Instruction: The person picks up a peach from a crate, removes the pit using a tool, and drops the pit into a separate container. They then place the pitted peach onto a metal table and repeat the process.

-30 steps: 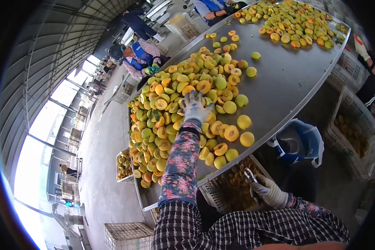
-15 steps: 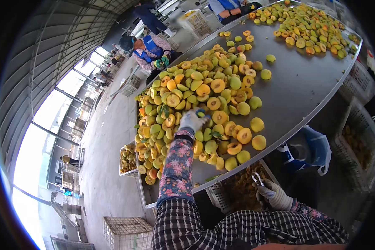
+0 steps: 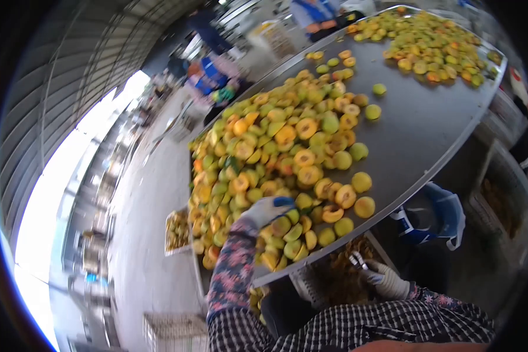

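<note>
A big heap of halved yellow and green peaches (image 3: 276, 146) covers the left part of a grey metal table (image 3: 416, 123). My left hand (image 3: 266, 210), in a white and blue glove, is closed over the near edge of the heap; motion blur hides whether it holds a fruit. My right hand (image 3: 384, 278), in a white glove, stays low beside the table's front edge and grips a small metal tool (image 3: 358, 260) above a white crate (image 3: 302, 281) with darker fruit pieces in it.
A second pile of peaches (image 3: 434, 41) lies at the table's far end. Other people (image 3: 217, 79) work on the far side. A blue bag (image 3: 434, 214) and white crates (image 3: 498, 193) stand to the right, more crates (image 3: 176, 232) on the floor to the left.
My left hand has pulled back from the middle of the heap toward me, closing from spread fingers. The view has shifted and blurred. My right hand has stayed put with the tool.
</note>
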Tool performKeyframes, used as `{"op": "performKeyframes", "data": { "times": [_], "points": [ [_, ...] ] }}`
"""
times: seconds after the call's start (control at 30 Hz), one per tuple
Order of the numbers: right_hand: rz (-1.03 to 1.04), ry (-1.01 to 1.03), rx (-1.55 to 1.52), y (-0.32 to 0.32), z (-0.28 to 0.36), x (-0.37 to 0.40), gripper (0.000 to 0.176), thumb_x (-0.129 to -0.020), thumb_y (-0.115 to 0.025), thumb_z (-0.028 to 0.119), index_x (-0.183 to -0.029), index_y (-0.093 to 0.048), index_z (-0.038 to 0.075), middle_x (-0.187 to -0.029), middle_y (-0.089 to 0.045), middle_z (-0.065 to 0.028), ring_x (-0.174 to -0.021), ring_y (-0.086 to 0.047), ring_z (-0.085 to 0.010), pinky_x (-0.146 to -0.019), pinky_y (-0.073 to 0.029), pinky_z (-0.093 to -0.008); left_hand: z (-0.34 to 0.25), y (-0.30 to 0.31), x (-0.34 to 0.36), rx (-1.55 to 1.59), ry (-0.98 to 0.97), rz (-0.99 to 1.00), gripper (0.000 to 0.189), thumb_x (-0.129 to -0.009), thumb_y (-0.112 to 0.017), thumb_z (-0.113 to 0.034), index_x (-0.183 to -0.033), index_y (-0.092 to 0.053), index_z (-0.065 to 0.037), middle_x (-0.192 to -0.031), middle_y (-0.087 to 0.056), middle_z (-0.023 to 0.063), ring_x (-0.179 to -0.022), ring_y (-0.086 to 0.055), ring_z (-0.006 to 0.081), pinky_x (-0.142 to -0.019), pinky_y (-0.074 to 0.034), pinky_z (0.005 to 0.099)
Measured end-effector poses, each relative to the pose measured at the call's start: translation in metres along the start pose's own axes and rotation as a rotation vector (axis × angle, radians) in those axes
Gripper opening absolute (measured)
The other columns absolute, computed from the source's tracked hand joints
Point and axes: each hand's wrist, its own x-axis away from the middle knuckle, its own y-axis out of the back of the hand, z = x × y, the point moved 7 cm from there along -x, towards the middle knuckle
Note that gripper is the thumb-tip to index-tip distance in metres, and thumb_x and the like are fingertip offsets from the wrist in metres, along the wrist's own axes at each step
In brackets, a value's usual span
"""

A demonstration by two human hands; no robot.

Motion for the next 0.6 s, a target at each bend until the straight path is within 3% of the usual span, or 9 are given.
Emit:
{"op": "performKeyframes", "data": {
  "times": [0.1,0.2,0.23,0.27,0.33,0.4,0.47,0.57,0.6],
  "points": [
    [-0.135,-0.183,0.012,-0.012,0.011,0.002,0.035,-0.098,-0.061,0.025,-0.126,-0.054,0.005,-0.09,-0.058,0.0042,-0.079,-0.053,-0.0036,-0.069,-0.046,-0.0206,0.034,0.08,-0.008,0.165,0.16,-0.451,0.031,-0.089,-0.068,-0.027,-0.112,-0.071,-0.007,-0.101,-0.073,0.0091,-0.089,-0.068,0.019,-0.082,-0.052,0.0311],
    [-0.119,-0.194,-0.039,-0.008,0.003,-0.01,0.024,-0.099,-0.06,0.024,-0.116,-0.057,0.007,-0.08,-0.055,0.004,-0.071,-0.053,-0.0056,-0.062,-0.044,-0.0209,0.055,0.158,-0.015,0.31,0.069,-0.876,0.032,-0.088,-0.072,-0.018,-0.118,-0.068,-0.008,-0.1,-0.071,0.0025,-0.083,-0.063,0.0119,-0.072,-0.052,0.0263],
    [-0.115,-0.203,-0.036,-0.007,0.002,-0.013,0.025,-0.099,-0.06,0.024,-0.117,-0.057,0.007,-0.08,-0.056,0.0036,-0.07,-0.053,-0.0055,-0.062,-0.044,-0.0211,0.054,0.172,-0.022,0.383,0.164,-0.852,0.042,-0.088,-0.073,-0.022,-0.125,-0.062,-0.006,-0.112,-0.069,0.0082,-0.097,-0.065,0.0179,-0.083,-0.051,0.0294],
    [-0.111,-0.214,-0.033,-0.005,0.002,-0.015,0.025,-0.099,-0.059,0.025,-0.117,-0.057,0.007,-0.08,-0.056,0.0033,-0.07,-0.053,-0.0055,-0.061,-0.044,-0.0213,0.072,0.196,-0.032,0.035,0.121,-0.922,0.051,-0.09,-0.069,-0.034,-0.13,-0.058,-0.004,-0.127,-0.062,0.0154,-0.116,-0.059,0.0284,-0.097,-0.046,0.0355],
    [-0.084,-0.204,0.045,0.006,-0.004,-0.024,0.028,-0.1,-0.058,0.028,-0.118,-0.057,0.007,-0.08,-0.057,0.0024,-0.069,-0.053,-0.006,-0.061,-0.044,-0.0217,0.12,0.22,-0.064,-0.39,0.082,-0.894,0.058,-0.091,-0.063,-0.046,-0.131,-0.056,-0.004,-0.138,-0.053,0.0198,-0.128,-0.049,0.0356,-0.106,-0.039,0.0397],
    [-0.088,-0.182,0.031,0.012,-0.008,-0.03,0.029,-0.1,-0.058,0.03,-0.117,-0.057,0.007,-0.08,-0.057,0.002,-0.068,-0.053,-0.0063,-0.061,-0.044,-0.0218,0.102,0.224,-0.073,-0.261,0.294,-0.827,0.057,-0.096,-0.053,-0.047,-0.136,-0.053,-0.007,-0.147,-0.044,0.0175,-0.137,-0.038,0.0339,-0.112,-0.032,0.0387],
    [-0.132,-0.192,0.019,0.016,-0.009,-0.035,0.031,-0.1,-0.058,0.031,-0.119,-0.056,0.007,-0.08,-0.058,0.0015,-0.069,-0.053,-0.0065,-0.061,-0.044,-0.0212,0.158,0.228,-0.11,-0.573,0.109,-0.612,0.051,-0.101,-0.044,-0.04,-0.144,-0.045,-0.013,-0.151,-0.041,0.0124,-0.142,-0.031,0.0336,-0.116,-0.027,0.0377],
    [-0.13,-0.188,-0.009,0.025,-0.02,-0.04,0.034,-0.099,-0.058,0.033,-0.121,-0.055,0.008,-0.082,-0.058,0.0012,-0.07,-0.054,-0.0066,-0.061,-0.044,-0.0209,0.2,0.211,-0.14,-0.479,0.427,-0.397,0.05,-0.104,-0.035,-0.034,-0.152,-0.032,-0.019,-0.154,-0.037,0.0068,-0.145,-0.024,0.0335,-0.119,-0.021,0.037],
    [-0.14,-0.186,0.008,0.029,-0.022,-0.041,0.034,-0.099,-0.058,0.033,-0.122,-0.055,0.007,-0.082,-0.058,0.0013,-0.07,-0.054,-0.0066,-0.061,-0.044,-0.0211,0.255,0.215,-0.163,-0.087,0.33,-0.445,0.051,-0.104,-0.034,-0.037,-0.152,-0.032,-0.019,-0.155,-0.035,0.0063,-0.146,-0.023,0.0328,-0.119,-0.02,0.0366]
  ]
}}
